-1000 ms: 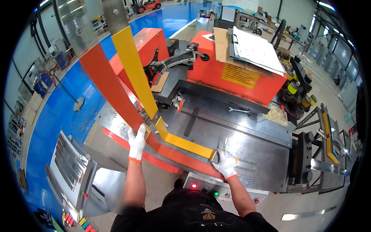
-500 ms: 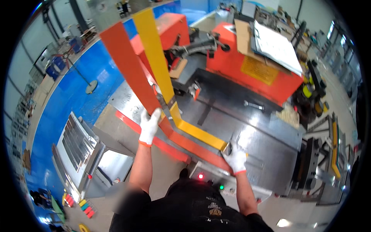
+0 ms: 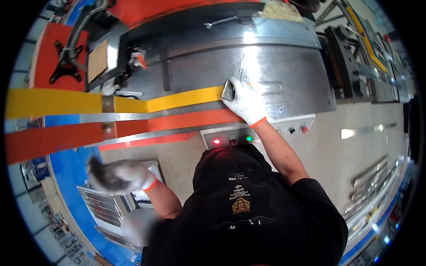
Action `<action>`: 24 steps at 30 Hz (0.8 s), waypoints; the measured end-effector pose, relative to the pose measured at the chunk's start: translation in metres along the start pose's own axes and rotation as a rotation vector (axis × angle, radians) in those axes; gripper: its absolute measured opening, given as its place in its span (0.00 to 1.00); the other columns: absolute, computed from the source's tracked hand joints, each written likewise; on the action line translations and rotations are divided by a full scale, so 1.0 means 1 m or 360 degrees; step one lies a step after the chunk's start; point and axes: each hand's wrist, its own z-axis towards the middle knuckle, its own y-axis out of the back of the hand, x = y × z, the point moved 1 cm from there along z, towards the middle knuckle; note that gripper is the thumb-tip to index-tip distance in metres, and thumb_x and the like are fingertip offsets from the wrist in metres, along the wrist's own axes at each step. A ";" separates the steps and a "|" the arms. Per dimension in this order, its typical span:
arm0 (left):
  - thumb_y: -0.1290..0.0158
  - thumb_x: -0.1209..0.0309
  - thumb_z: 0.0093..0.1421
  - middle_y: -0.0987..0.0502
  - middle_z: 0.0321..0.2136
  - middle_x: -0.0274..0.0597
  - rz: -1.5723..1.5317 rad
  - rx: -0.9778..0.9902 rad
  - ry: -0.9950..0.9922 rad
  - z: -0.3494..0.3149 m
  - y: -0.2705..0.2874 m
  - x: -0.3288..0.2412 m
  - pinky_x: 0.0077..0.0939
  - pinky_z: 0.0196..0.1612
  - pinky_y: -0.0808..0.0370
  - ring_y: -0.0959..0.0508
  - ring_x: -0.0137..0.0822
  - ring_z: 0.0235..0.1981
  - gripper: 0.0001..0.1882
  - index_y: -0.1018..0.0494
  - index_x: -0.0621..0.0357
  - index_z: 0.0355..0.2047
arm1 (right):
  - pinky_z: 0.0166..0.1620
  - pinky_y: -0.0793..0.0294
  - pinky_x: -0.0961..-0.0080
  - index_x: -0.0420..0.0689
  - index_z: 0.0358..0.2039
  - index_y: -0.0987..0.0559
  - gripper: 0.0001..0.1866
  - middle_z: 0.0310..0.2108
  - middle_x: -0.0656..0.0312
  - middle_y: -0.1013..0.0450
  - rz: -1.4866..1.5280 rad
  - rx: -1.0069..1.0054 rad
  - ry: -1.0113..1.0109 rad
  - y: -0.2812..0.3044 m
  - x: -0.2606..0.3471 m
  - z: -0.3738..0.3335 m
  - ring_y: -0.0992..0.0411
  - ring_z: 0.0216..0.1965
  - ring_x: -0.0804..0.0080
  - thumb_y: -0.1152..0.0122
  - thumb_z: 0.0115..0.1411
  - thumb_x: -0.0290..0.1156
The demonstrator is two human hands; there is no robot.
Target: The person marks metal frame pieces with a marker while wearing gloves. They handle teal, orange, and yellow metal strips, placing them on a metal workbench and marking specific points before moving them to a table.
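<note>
My right hand (image 3: 245, 103), in a white glove, grips the right end of a bent yellow and orange metal bar, beside a hollow opening in that end. The bar's yellow face (image 3: 184, 97) and orange face (image 3: 195, 119) run side by side out to the left, with a bend and a small cutout partway along. Below the bar, apart from it, is my gloved left hand (image 3: 120, 175). It is blurred by motion, its grey-palmed fingers look stretched out, and nothing shows in them. Under the yellow side lies a steel machine table (image 3: 293, 73).
A control box (image 3: 279, 127) with red and green lights sits between my body and the bar. On the dark ledge beyond lies a wrench (image 3: 220, 22). A black monitor-mount arm (image 3: 69, 62) stands at upper left. A slatted metal rack (image 3: 101, 205) is at lower left.
My left hand has let go of the bar and dropped toward me. The bar's far part now appears at the left instead of ahead, as my view has turned. My right hand still grips its end.
</note>
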 end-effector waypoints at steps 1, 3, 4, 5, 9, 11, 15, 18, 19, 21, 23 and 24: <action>0.37 0.64 0.57 0.26 0.53 0.52 -0.0320 0.0380 0.0093 -0.017 -0.019 -0.014 0.44 0.56 0.24 0.25 0.51 0.54 0.33 0.33 0.65 0.60 | 0.44 0.23 0.53 0.49 0.56 0.32 0.33 0.39 0.48 0.25 -0.0042 -0.0067 -0.0168 0.010 -0.002 -0.005 0.24 0.41 0.45 0.32 0.53 0.46; 0.34 0.64 0.53 0.26 0.54 0.54 -0.0253 0.1167 0.0251 -0.072 -0.047 -0.030 0.47 0.58 0.29 0.27 0.55 0.56 0.33 0.31 0.63 0.57 | 0.45 0.23 0.52 0.50 0.59 0.34 0.36 0.42 0.44 0.25 -0.0066 -0.0135 -0.0516 0.016 -0.013 -0.008 0.23 0.41 0.43 0.32 0.52 0.45; 0.34 0.65 0.52 0.27 0.53 0.55 -0.0271 0.1482 0.0321 -0.096 -0.070 -0.037 0.46 0.58 0.30 0.28 0.54 0.56 0.33 0.31 0.62 0.57 | 0.47 0.23 0.52 0.51 0.61 0.35 0.38 0.44 0.42 0.25 -0.0039 -0.0134 -0.0733 0.019 -0.024 -0.010 0.23 0.42 0.41 0.32 0.51 0.45; 0.34 0.66 0.52 0.26 0.53 0.55 -0.0233 0.1675 0.0354 -0.120 -0.093 -0.042 0.45 0.59 0.31 0.28 0.54 0.56 0.33 0.31 0.61 0.57 | 0.47 0.23 0.51 0.53 0.63 0.37 0.39 0.47 0.43 0.26 -0.0038 -0.0111 -0.0784 0.028 -0.035 -0.010 0.23 0.43 0.42 0.33 0.52 0.45; 0.34 0.62 0.51 0.28 0.53 0.55 -0.0387 0.2052 0.0216 -0.190 -0.158 -0.054 0.48 0.59 0.33 0.30 0.54 0.56 0.34 0.32 0.61 0.56 | 0.41 0.22 0.50 0.46 0.59 0.36 0.35 0.41 0.41 0.27 -0.0304 -0.0244 -0.0875 0.046 -0.075 -0.013 0.23 0.39 0.42 0.32 0.54 0.42; 0.34 0.61 0.51 0.28 0.53 0.54 -0.0419 0.2197 0.0089 -0.200 -0.183 -0.072 0.48 0.59 0.32 0.30 0.55 0.56 0.36 0.33 0.60 0.57 | 0.41 0.22 0.50 0.46 0.58 0.36 0.35 0.42 0.40 0.27 -0.0285 -0.0222 -0.0830 0.048 -0.093 -0.010 0.23 0.38 0.42 0.31 0.54 0.43; 0.33 0.56 0.50 0.29 0.54 0.54 -0.0504 0.2372 -0.0087 -0.217 -0.217 -0.102 0.50 0.62 0.35 0.32 0.55 0.59 0.38 0.33 0.59 0.57 | 0.46 0.23 0.52 0.46 0.61 0.36 0.41 0.43 0.43 0.25 -0.0323 -0.0151 -0.0784 0.059 -0.107 -0.010 0.25 0.45 0.43 0.28 0.51 0.46; 0.32 0.54 0.49 0.29 0.53 0.53 -0.0585 0.2368 -0.0103 -0.227 -0.230 -0.117 0.50 0.62 0.36 0.33 0.54 0.59 0.39 0.33 0.59 0.56 | 0.51 0.25 0.55 0.46 0.63 0.36 0.44 0.46 0.46 0.24 -0.0349 -0.0143 -0.0804 0.071 -0.115 -0.015 0.26 0.49 0.46 0.27 0.48 0.47; 0.32 0.53 0.48 0.29 0.53 0.53 -0.0600 0.2342 -0.0116 -0.229 -0.233 -0.122 0.50 0.61 0.36 0.32 0.54 0.59 0.40 0.33 0.59 0.56 | 0.52 0.25 0.56 0.47 0.63 0.35 0.42 0.46 0.47 0.23 -0.0179 -0.0189 -0.0839 0.074 -0.126 -0.021 0.25 0.49 0.48 0.28 0.49 0.45; 0.31 0.51 0.46 0.28 0.53 0.53 -0.0616 0.2315 -0.0111 -0.232 -0.240 -0.134 0.49 0.60 0.35 0.32 0.54 0.58 0.42 0.33 0.60 0.56 | 0.53 0.25 0.59 0.51 0.61 0.32 0.34 0.45 0.48 0.23 0.0027 -0.0297 -0.0913 0.084 -0.142 -0.034 0.24 0.49 0.52 0.32 0.53 0.39; 0.30 0.48 0.44 0.28 0.53 0.53 -0.0635 0.2319 -0.0085 -0.232 -0.251 -0.151 0.49 0.58 0.34 0.31 0.54 0.56 0.45 0.33 0.62 0.55 | 0.53 0.24 0.61 0.53 0.60 0.30 0.30 0.45 0.52 0.22 0.0228 -0.0330 -0.0997 0.083 -0.158 -0.044 0.23 0.48 0.54 0.36 0.55 0.31; 0.30 0.47 0.42 0.28 0.53 0.54 -0.0634 0.2349 -0.0073 -0.231 -0.255 -0.161 0.49 0.58 0.34 0.31 0.53 0.56 0.47 0.33 0.63 0.55 | 0.52 0.24 0.62 0.53 0.59 0.29 0.29 0.45 0.53 0.22 0.0293 -0.0333 -0.1035 0.082 -0.161 -0.050 0.23 0.48 0.55 0.37 0.55 0.29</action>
